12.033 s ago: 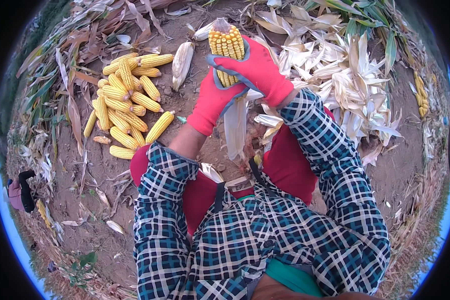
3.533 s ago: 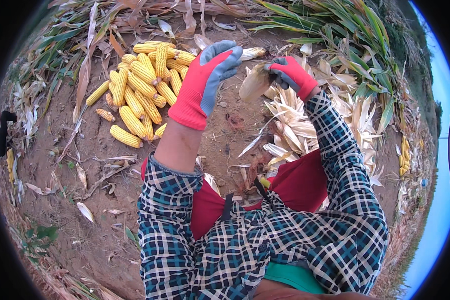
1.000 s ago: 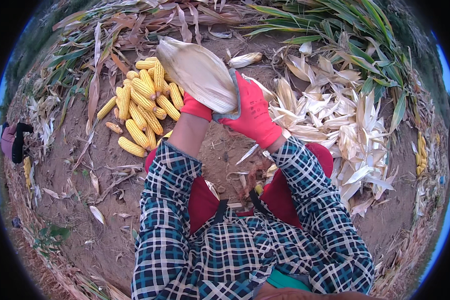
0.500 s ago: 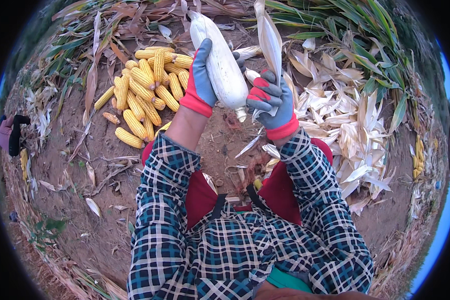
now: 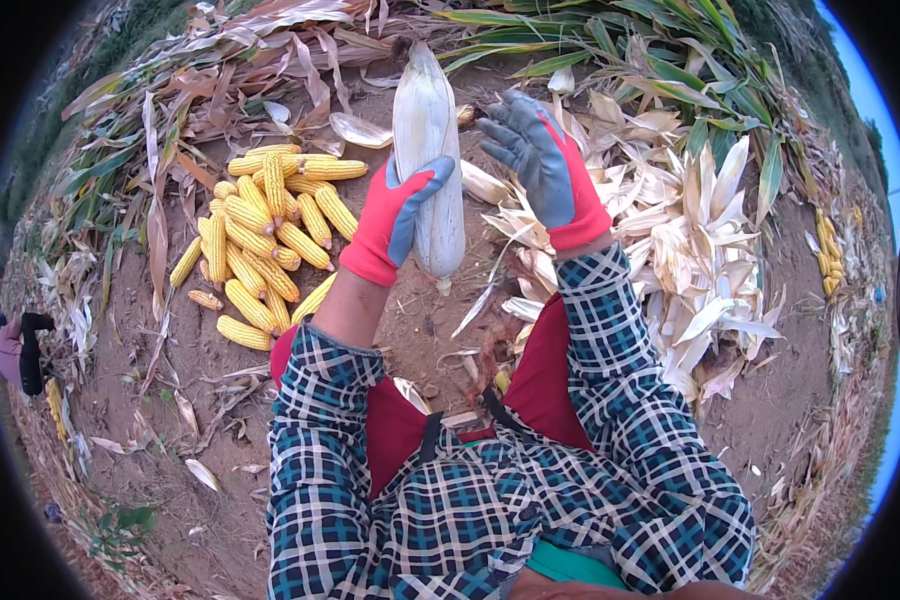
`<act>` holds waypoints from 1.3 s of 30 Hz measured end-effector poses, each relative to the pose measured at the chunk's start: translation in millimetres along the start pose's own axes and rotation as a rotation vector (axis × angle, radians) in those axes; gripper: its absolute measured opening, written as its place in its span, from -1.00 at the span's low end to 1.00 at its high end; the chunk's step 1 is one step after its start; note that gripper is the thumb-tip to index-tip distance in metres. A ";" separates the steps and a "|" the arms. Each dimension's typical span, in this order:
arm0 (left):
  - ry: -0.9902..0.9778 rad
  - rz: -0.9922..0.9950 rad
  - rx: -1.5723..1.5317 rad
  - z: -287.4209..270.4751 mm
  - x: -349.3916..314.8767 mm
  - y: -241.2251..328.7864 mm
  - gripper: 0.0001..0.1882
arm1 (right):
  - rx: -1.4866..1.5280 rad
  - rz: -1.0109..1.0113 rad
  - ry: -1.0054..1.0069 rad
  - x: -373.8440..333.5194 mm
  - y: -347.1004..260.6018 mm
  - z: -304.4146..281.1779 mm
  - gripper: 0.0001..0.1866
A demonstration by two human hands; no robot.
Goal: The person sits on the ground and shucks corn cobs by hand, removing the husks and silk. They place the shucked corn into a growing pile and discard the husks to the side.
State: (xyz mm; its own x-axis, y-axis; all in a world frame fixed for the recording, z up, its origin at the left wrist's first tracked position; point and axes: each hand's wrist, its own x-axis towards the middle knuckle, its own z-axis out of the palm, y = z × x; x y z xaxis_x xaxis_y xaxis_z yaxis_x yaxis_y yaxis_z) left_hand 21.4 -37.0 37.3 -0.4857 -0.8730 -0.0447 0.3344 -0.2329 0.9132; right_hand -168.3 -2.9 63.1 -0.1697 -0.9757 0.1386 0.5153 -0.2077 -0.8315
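Observation:
An ear of corn [image 5: 432, 200] in a pale husk stands nearly upright in front of me, its stalk end toward me. Wrapped round it is my left hand [image 5: 402, 205], in a grey and red work glove. My right hand [image 5: 542, 165], gloved the same way, is held up to the right of the ear with its fingers stretched out and nothing in them. A heap of husked yellow corn cobs [image 5: 255, 225] lies on the soil to the left. Loose pale husks [image 5: 690, 260] are piled on the right, just past my right hand.
Dry stalks and leaves [image 5: 260, 60] lie across the far side, with green corn leaves [image 5: 630, 45] at the far right. More yellow cobs [image 5: 828, 250] sit at the right edge. Another person [image 5: 20, 350] is at the far left. Bare soil [image 5: 220, 370] shows nearer me.
My right hand has let go of a strip of husk and opened. The ear in my left hand has turned more upright and sits slightly lower.

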 end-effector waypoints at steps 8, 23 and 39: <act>-0.182 -0.120 0.100 8.3 -11.0 -4.2 -0.22 | -0.365 0.034 -0.037 -12.4 -27.3 21.5 -0.59; -0.258 0.121 0.457 -7.7 -2.6 2.0 -0.02 | -0.162 -0.087 0.259 -16.0 -3.7 18.9 -0.81; 0.200 0.075 -0.533 14.0 16.1 -7.8 -0.47 | 0.935 0.275 -0.081 -30.2 35.3 41.4 -0.69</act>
State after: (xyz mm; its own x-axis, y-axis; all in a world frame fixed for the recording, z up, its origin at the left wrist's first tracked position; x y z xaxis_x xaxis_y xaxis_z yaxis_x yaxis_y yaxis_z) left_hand -0.3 -43.3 35.1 -0.3001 -0.9474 -0.1108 0.7480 -0.3058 0.5891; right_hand -110.2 16.3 51.9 0.0965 -0.9929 0.0694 0.9924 0.0906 -0.0836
